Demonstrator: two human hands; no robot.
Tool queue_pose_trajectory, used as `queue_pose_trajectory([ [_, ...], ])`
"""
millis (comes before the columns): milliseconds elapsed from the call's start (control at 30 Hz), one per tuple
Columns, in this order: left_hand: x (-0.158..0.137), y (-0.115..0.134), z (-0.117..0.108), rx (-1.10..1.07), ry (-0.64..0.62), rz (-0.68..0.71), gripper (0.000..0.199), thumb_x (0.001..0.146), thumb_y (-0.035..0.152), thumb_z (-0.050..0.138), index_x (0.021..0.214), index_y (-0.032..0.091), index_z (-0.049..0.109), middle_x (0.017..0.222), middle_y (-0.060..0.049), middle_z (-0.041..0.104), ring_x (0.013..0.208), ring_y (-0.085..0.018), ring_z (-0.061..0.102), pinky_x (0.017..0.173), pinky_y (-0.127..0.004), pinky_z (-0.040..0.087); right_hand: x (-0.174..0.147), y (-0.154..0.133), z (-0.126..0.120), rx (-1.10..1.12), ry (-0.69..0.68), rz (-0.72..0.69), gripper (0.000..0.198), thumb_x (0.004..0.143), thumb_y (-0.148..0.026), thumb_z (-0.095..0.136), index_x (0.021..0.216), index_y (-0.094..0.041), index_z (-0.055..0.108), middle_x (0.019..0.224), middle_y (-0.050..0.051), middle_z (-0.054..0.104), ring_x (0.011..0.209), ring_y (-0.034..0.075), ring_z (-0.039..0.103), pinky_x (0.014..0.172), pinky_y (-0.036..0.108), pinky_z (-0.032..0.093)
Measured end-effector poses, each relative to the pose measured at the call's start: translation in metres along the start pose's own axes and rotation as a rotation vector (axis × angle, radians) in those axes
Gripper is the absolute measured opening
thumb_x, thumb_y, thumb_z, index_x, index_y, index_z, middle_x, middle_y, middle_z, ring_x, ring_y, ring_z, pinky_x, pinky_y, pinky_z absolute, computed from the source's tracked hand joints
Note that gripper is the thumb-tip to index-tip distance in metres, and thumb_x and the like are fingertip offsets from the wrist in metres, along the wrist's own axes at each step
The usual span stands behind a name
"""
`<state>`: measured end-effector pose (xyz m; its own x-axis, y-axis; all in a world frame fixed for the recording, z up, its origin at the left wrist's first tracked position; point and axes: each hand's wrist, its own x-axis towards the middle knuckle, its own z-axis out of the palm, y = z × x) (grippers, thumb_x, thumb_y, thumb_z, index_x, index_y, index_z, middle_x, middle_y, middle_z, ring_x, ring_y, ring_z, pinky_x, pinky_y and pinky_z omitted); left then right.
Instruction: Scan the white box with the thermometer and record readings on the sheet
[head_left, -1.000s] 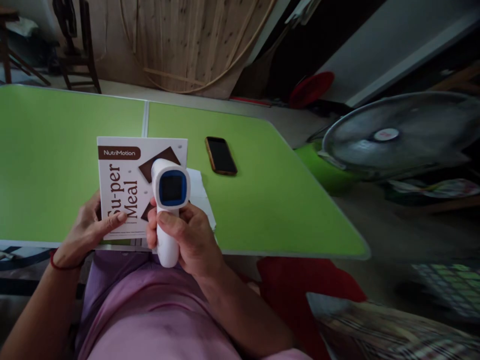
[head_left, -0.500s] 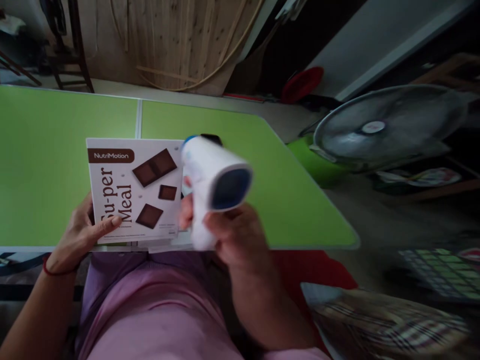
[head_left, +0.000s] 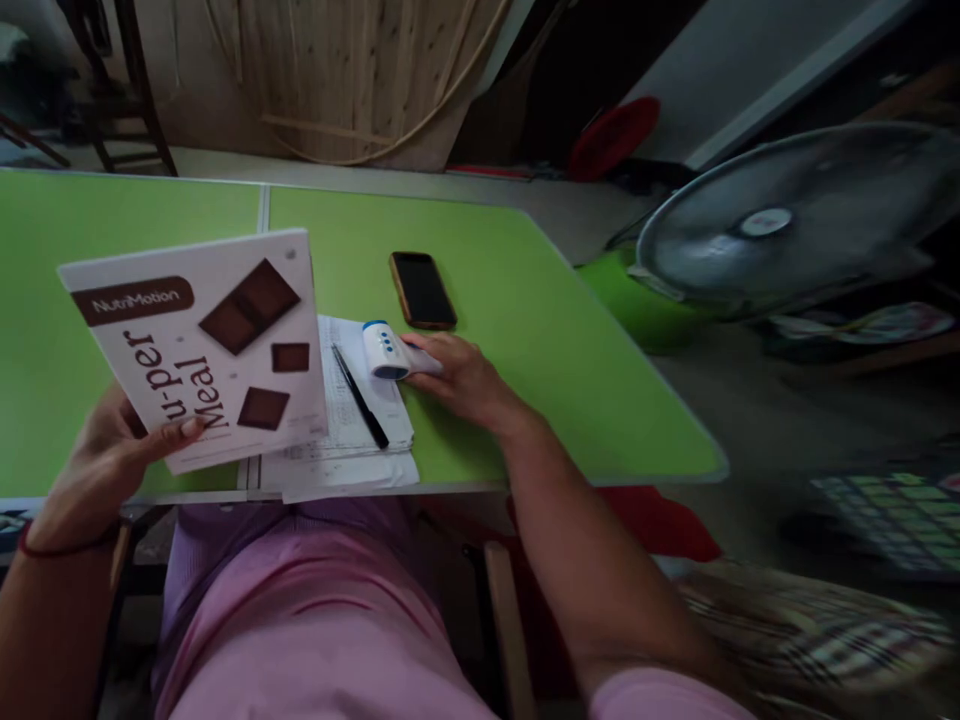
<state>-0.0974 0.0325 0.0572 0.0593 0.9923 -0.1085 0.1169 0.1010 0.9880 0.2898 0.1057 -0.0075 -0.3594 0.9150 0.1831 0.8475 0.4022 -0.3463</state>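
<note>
The fingers of the right hand [head_left: 461, 380] grasp the handle of a white thermometer [head_left: 386, 352], tipped sideways at the right side of some papers [head_left: 345, 470]. The left hand's [head_left: 101, 455] fingers grip a box [head_left: 206, 345], slanted over the near edge of the tabletop [head_left: 570, 380]. A pen [head_left: 360, 395] lies on the papers; a phone [head_left: 424, 290] rests nearer the far edge.

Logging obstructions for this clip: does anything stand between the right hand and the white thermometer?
Nothing visible does: the right hand holds the white thermometer by its handle. The pen lies to its left, the phone beyond it, neither in between.
</note>
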Motion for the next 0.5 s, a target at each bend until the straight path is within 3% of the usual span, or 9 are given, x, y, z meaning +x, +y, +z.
queue_pose_trajectory([
  [200, 0.039, 0.006, 0.002, 0.059, 0.069, 0.204, 0.064, 0.066, 0.035, 0.093, 0.117, 0.015, 0.060, 0.120, -0.005, 0.069, 0.107, -0.024, 0.065, 0.082, -0.025, 0.059, -0.005, 0.000, 0.006, -0.012, 0.107, -0.007, 0.048, 0.087, -0.034, 0.059, 0.133, -0.019, 0.061, 0.123, 0.014, 0.067, 0.115, 0.032, 0.061, 0.100, 0.050, 0.048],
  [400, 0.058, -0.004, 0.003, 0.138, 0.108, 0.139, 0.065, 0.057, 0.038, 0.094, 0.104, 0.014, 0.058, 0.109, -0.006, 0.070, 0.101, -0.024, 0.064, 0.083, -0.029, 0.058, -0.011, -0.013, -0.002, 0.010, 0.206, -0.033, 0.051, 0.077, -0.022, 0.059, 0.128, -0.017, 0.062, 0.128, 0.016, 0.061, 0.123, 0.033, 0.055, 0.107, 0.053, 0.044],
  [500, 0.053, -0.005, 0.000, 0.160, 0.100, 0.142, 0.068, 0.063, 0.039, 0.090, 0.115, 0.014, 0.054, 0.119, -0.008, 0.064, 0.112, -0.025, 0.060, 0.092, -0.032, 0.054, -0.012, -0.037, -0.011, 0.103, 0.322, -0.107, 0.036, 0.080, -0.022, 0.059, 0.115, -0.016, 0.066, 0.120, 0.016, 0.064, 0.116, 0.030, 0.059, 0.100, 0.048, 0.050],
])
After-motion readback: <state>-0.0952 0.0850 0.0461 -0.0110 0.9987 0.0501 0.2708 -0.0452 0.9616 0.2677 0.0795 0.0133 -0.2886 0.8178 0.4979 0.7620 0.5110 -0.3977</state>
